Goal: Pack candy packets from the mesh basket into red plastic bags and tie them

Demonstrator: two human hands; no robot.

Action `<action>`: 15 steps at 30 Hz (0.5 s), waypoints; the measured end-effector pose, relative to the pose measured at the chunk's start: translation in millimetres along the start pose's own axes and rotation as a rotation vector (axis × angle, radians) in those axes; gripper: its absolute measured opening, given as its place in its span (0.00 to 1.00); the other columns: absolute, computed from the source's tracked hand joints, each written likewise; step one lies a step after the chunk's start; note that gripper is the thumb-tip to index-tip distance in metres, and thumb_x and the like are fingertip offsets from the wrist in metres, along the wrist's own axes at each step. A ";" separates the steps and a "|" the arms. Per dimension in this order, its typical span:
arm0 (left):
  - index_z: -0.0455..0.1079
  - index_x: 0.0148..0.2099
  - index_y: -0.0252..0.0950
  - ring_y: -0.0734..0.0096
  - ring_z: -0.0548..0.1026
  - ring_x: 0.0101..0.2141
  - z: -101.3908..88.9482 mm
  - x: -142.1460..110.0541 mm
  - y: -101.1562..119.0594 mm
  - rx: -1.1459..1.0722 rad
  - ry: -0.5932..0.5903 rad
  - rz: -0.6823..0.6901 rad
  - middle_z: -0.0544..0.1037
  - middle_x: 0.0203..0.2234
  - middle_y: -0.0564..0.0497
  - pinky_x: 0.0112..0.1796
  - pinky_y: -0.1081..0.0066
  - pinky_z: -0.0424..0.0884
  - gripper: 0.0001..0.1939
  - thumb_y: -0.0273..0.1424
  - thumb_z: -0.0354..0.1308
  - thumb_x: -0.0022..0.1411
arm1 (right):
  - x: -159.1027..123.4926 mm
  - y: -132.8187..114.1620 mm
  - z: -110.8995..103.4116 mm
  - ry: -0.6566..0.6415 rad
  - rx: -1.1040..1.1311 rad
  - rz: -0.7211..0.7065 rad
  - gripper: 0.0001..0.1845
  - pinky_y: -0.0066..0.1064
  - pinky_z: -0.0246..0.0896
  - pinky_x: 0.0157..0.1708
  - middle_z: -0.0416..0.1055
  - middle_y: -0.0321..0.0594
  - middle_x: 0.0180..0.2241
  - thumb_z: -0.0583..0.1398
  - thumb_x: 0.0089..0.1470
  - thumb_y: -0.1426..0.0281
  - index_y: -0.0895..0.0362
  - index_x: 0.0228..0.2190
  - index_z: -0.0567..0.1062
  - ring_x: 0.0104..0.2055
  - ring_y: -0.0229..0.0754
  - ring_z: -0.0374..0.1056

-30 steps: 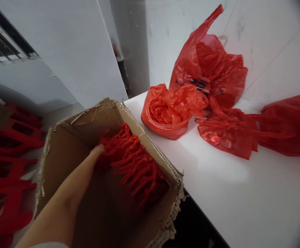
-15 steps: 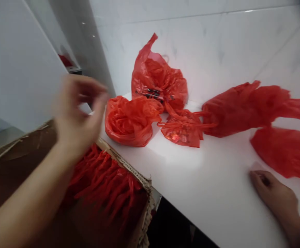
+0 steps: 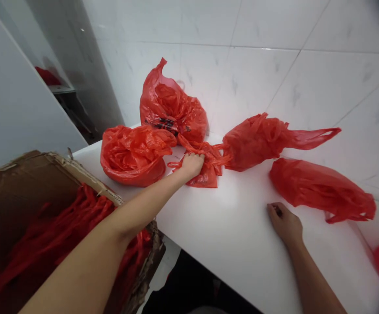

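My left hand [image 3: 193,165] reaches across the white tabletop [image 3: 209,218], its fingers closed on the upper part of a small red plastic bag [image 3: 205,178]. That bag's handles are gathered, and its contents are too unclear to name. On the right, my right hand [image 3: 285,222] rests on the tabletop with fingers curled in. The inside of this fist is dark, so whether it holds anything is hidden. Nearest to it lies a filled red plastic bag [image 3: 320,187] on its side.
A round, bulging red bag [image 3: 132,157] sits left of my left hand. Behind it a larger red bag [image 3: 173,109] leans by the tiled wall [image 3: 258,78]. Another full red bag [image 3: 255,141] lies to the right. An open cardboard box [image 3: 22,174] holds many red bags [image 3: 62,226].
My left hand has come down and to the right from above the box and taken hold of the small red bag. My right hand stays curled on the tabletop. The view has shifted right.
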State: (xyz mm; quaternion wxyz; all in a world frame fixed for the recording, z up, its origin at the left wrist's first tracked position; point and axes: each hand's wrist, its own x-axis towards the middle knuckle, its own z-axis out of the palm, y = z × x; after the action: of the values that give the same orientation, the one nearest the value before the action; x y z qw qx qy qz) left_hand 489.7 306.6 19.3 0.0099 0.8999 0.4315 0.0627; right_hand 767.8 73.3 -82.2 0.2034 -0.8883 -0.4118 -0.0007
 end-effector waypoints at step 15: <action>0.74 0.44 0.35 0.65 0.76 0.39 -68.7 -53.2 -18.3 -0.398 -0.292 0.090 0.79 0.37 0.52 0.39 0.71 0.71 0.12 0.35 0.60 0.59 | 0.5 1.8 -4.5 -0.063 0.045 0.087 0.20 0.33 0.57 0.30 0.74 0.40 0.33 0.52 0.53 0.52 0.50 0.38 0.74 0.33 0.47 0.67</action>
State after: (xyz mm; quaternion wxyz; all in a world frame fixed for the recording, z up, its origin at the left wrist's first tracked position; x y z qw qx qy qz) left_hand 434.2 274.2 80.6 0.2463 0.8980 0.3642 0.0162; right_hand 770.2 71.0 -78.7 0.2099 -0.9002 -0.3789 0.0454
